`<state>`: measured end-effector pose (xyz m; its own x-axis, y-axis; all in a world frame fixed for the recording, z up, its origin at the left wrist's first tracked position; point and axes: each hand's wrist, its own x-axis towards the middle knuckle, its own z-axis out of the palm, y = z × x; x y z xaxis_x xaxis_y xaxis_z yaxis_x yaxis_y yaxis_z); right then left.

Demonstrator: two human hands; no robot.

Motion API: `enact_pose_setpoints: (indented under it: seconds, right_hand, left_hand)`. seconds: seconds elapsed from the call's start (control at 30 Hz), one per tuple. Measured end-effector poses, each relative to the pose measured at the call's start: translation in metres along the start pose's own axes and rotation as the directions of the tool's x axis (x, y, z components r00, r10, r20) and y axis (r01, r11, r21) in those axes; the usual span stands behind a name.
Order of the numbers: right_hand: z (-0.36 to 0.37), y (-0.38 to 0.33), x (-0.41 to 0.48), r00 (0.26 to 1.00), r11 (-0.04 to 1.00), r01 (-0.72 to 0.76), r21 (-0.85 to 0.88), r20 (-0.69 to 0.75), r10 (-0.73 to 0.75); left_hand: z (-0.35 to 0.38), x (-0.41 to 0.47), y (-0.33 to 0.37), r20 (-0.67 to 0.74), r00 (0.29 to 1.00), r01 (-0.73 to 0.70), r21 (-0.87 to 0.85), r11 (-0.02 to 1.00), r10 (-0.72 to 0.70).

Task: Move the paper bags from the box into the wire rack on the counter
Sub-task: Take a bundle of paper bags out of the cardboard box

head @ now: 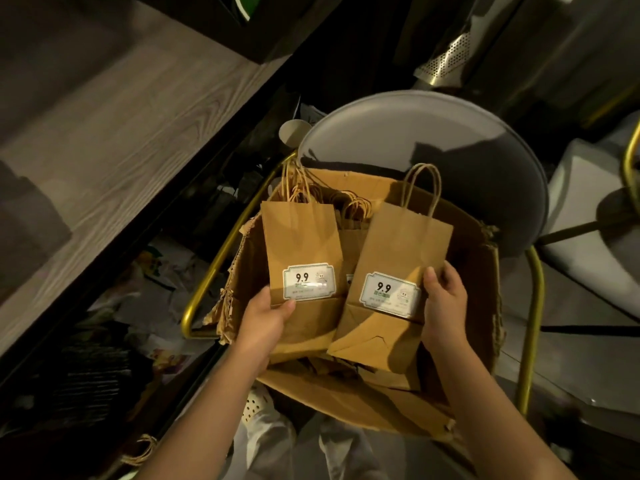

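Note:
An open cardboard box (pixel 478 271) sits on a chair and holds several flat brown paper bags with twine handles. My left hand (pixel 266 317) grips one bag (pixel 298 237) by its lower left edge, thumb on its white "9.9" label. My right hand (pixel 443 303) grips a second bag (pixel 401 244) by its right edge, beside the same kind of label. Both bags are lifted and tilted above the rest of the stack. The wire rack is not in view.
The box rests on a grey round-backed chair (pixel 415 133) with a gold metal frame (pixel 533 306). A wood-grain counter (pixel 114 140) runs along the left. Clutter of papers lies under it. A paper cup (pixel 294 131) stands behind the box.

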<state>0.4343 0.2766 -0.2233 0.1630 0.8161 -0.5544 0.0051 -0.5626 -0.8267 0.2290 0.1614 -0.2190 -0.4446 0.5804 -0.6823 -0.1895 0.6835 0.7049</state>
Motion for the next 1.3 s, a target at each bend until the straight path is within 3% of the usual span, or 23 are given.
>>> enact_pose_setpoints:
  seconds: [0.13,0.33,0.4,0.57,0.77,0.87,1.0,1.13,1.3]
  right_hand:
    - [0.004,-0.003,-0.005,0.993,0.998,-0.057,-0.012,0.107,0.057]
    - [0.018,0.007,-0.012,0.976,0.989,0.004,-0.145,0.217,0.027]
    - [0.021,0.012,-0.016,0.962,0.990,0.018,-0.137,0.274,0.020]
    - [0.029,0.028,-0.021,0.948,0.988,0.029,-0.154,0.318,0.022]
    - [0.021,0.029,-0.015,0.939,0.989,-0.068,-0.128,0.327,0.107]
    - [0.017,0.033,-0.006,0.945,0.985,-0.117,-0.126,0.292,0.149]
    - [0.004,0.045,0.010,0.960,0.962,-0.260,-0.082,0.085,0.266]
    - [-0.012,0.071,0.021,0.916,0.887,-0.400,-0.229,-0.063,0.396]
    - [-0.017,0.094,0.027,0.878,0.837,-0.478,-0.268,-0.104,0.468]
  left_hand:
    - [0.008,-0.006,0.003,0.106,0.994,0.021,-0.029,0.999,-0.018]
    - [0.018,-0.014,0.000,0.220,0.975,0.062,-0.180,0.982,-0.021]
    - [0.023,-0.016,-0.005,0.257,0.966,0.054,-0.156,0.986,-0.012]
    - [0.031,-0.015,-0.014,0.203,0.979,-0.009,-0.029,1.000,0.015]
    - [0.025,-0.016,-0.009,0.177,0.979,-0.096,-0.048,0.994,0.103]
    - [0.024,-0.015,-0.008,0.163,0.980,-0.113,-0.040,0.993,0.118]
    - [0.025,-0.012,-0.005,0.146,0.983,-0.105,-0.027,0.994,0.108]
    - [0.028,-0.008,-0.007,0.115,0.988,-0.117,0.093,0.989,0.106]
    - [0.034,0.000,-0.012,0.082,0.990,-0.129,0.156,0.979,0.117]
